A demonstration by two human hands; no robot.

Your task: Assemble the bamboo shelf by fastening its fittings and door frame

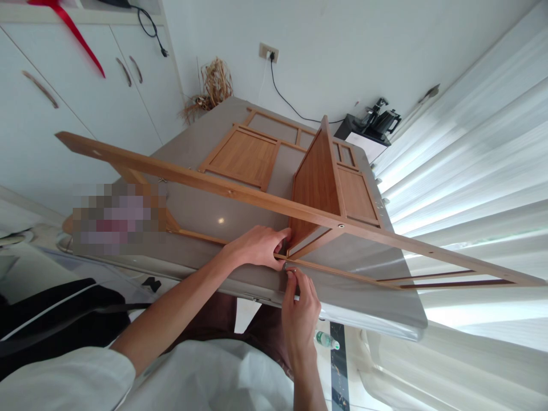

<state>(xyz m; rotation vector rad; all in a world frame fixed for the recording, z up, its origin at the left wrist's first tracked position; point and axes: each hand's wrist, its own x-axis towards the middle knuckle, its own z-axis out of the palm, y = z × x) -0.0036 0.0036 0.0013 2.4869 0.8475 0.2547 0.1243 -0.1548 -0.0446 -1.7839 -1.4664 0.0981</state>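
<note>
A long wooden frame [257,198] stands on edge across the near side of the table, its lower rail close to me. An upright wooden panel [319,171] meets it at a right angle. My left hand [259,245] is closed round the lower rail where the panel's bottom corner joins it. Just right of it, my right hand [302,297] pinches a thin metal piece, which looks like a small hex key [286,266], against the rail's outer side. Its tip is too small to make out.
The grey table [197,208] also bears flat wooden panel frames [242,157] behind. White cabinets [85,68] stand at left, and curtains [479,171] hang at right. A kettle [387,123] sits on a small dark cabinet. A plastic bottle [326,340] lies on the floor.
</note>
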